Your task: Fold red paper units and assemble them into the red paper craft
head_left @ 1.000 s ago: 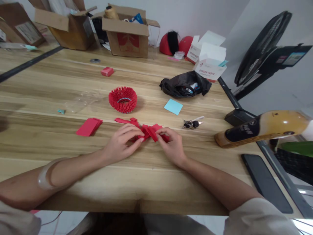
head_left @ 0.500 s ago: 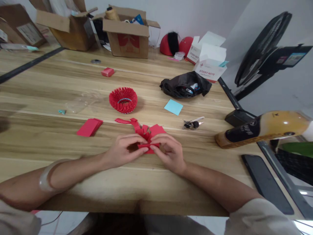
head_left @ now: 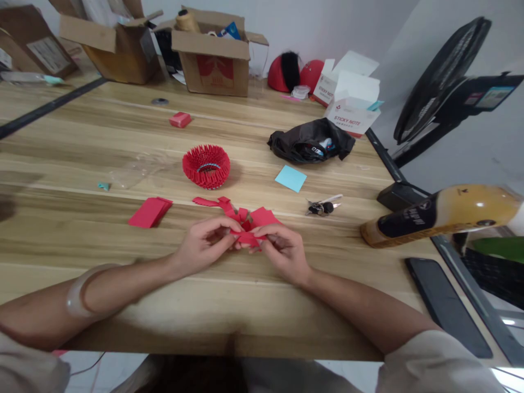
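Between both hands is a small folded piece of red paper point(head_left: 248, 238), held just above the table. My left hand point(head_left: 208, 243) pinches its left end, and my right hand point(head_left: 284, 250) pinches the right end with thumb and fingers. Just beyond the fingers lie red sheets point(head_left: 264, 216) and a row of small folded red pieces point(head_left: 225, 205). A stack of red paper slips point(head_left: 150, 212) rests to the left. Farther back stands a round red bowl made of many folded paper pieces point(head_left: 206, 167).
A blue sticky note point(head_left: 290, 178), keys point(head_left: 323, 206) and a black plastic bag point(head_left: 311, 142) lie to the right. Near the right edge are a bottle point(head_left: 434, 215) and a phone point(head_left: 446, 305). Cardboard boxes point(head_left: 215, 71) line the back; a fan point(head_left: 442, 82) stands at right.
The red paper has been lifted slightly off the table and turned, its folded face now showing more. Both hands have shifted a little, still pinching its ends.
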Available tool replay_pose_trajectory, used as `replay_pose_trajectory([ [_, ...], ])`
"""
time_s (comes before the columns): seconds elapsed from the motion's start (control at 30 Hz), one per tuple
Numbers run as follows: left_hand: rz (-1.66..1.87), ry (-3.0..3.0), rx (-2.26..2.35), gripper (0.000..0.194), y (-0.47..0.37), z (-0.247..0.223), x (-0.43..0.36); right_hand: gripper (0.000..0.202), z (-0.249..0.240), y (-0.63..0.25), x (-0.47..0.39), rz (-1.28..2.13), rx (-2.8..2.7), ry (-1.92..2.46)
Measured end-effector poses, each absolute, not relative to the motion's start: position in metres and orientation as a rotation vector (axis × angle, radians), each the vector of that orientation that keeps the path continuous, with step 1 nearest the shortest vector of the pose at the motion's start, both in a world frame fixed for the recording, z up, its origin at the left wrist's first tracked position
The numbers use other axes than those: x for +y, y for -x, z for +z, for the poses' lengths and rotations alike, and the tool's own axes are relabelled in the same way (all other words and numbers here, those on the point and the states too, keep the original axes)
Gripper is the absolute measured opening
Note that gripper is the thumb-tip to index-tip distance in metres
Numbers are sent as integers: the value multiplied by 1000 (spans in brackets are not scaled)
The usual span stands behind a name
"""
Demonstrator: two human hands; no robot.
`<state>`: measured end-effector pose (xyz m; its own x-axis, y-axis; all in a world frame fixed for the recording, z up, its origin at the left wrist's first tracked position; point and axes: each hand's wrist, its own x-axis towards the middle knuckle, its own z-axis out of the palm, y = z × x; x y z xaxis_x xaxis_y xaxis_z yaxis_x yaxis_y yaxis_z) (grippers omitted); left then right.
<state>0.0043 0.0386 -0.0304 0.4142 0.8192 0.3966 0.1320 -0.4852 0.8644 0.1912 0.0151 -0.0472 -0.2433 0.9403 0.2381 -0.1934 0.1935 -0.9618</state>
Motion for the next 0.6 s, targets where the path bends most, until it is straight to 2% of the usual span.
replay_pose_trajectory([
  [0.2, 1158, -2025, 845, 12, -2, -26, 45, 14, -40, -195, 17, 1194, -1505, 887],
  [0.33, 1071, -2075, 788, 12, -3, -24, 44, 16, -41, -188, 17, 1337, -1392, 974],
  [0.4, 1074, -1975, 803, 8, -4, -26, 43, 18, -43, -185, 17, 1412, -1346, 971],
  [0.6, 1060, -1588, 752, 21, -9, -29, 41, 19, -45, -184, 20, 1405, -1160, 986],
])
